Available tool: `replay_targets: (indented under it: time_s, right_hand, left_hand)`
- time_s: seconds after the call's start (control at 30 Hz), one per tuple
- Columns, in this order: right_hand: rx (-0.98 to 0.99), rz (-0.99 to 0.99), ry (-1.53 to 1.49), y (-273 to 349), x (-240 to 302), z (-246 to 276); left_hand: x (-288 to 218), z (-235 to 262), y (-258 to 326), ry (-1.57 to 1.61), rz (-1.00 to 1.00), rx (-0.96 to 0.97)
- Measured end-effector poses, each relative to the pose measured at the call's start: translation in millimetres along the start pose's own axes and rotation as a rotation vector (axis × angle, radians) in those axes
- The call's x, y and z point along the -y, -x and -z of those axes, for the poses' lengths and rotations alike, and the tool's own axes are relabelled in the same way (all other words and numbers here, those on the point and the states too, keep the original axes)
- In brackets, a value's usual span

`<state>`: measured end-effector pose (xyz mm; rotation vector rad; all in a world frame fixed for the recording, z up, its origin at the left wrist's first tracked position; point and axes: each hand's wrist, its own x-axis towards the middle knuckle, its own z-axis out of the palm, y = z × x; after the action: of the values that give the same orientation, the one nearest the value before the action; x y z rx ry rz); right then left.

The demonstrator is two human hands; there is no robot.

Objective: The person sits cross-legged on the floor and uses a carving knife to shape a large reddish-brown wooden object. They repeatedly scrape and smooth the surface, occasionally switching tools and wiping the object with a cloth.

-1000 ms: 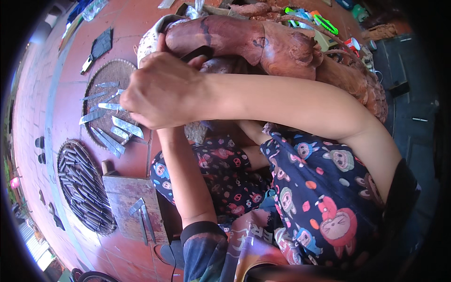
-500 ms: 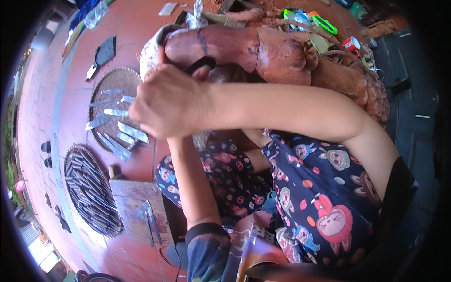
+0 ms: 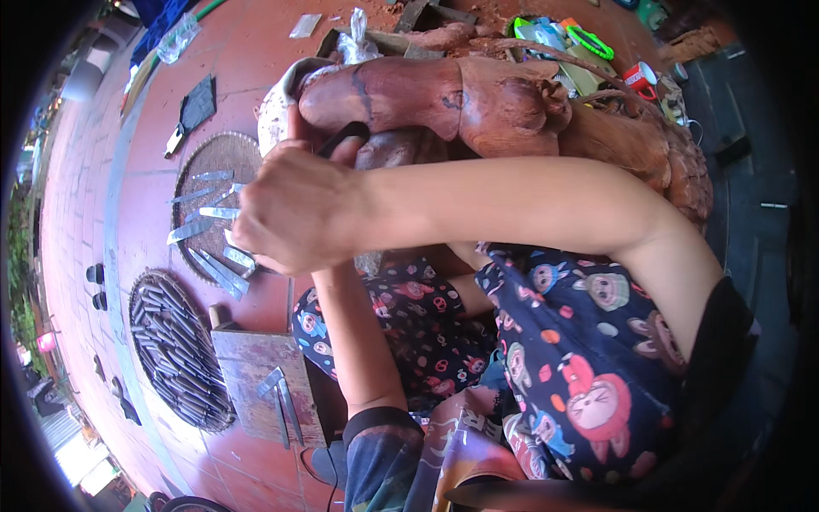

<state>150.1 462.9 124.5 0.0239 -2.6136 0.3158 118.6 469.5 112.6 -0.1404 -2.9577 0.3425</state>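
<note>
Red tiled floor (image 3: pixel 153 111) beneath reddish wood carving (image 3: pixel 444 94).

My right hand (image 3: pixel 299 209) sits at the centre left of the frame, its forearm running in from the right, and it rests against the near side of the wooden carving (image 3: pixel 478 102), which stretches across the upper middle. My left forearm comes up from the lower middle and passes behind that hand. On the floor (image 3: pixel 128 128), left of my hand, lies a round woven tray (image 3: pixel 205 162) with flat blades (image 3: pixel 209 212) on it. Below it, at lower left, a second woven tray (image 3: pixel 183 410) is filled with chisels (image 3: pixel 166 341). Just right of that tray sits a wooden block (image 3: pixel 247 367) with two tools on it. My lap fills the lower right
</note>
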Motion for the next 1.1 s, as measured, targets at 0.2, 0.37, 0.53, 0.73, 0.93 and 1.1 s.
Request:
replay_targets:
  time_s: [0.2,0.37,0.53,0.73,0.93,1.1]
  right_hand:
    - [0.088,-0.097,-0.031,-8,-11,-8]
    - [0.029,-0.064,-0.041,4,-11,-9]
    - [0.009,-0.023,-0.053,-5,-15,-13]
    - [-0.014,-0.057,-0.043,-5,-14,-18]
    - [-0.054,-0.042,-0.057,5,-17,-8]
    - [-0.020,-0.030,-0.161,-10,-11,-10]
  left_hand:
    - [-14,-5,-7,0.068,0.031,-0.014]
    - [-10,-16,-9,0.130,0.095,-0.045]
    - [-7,-10,-6,0.099,0.063,0.013]
    - [-7,-2,-7,-0.018,-0.036,0.129]
    - [-2,18,4,0.007,-0.039,0.135]
    - [-2,12,3,0.032,-0.020,0.108]
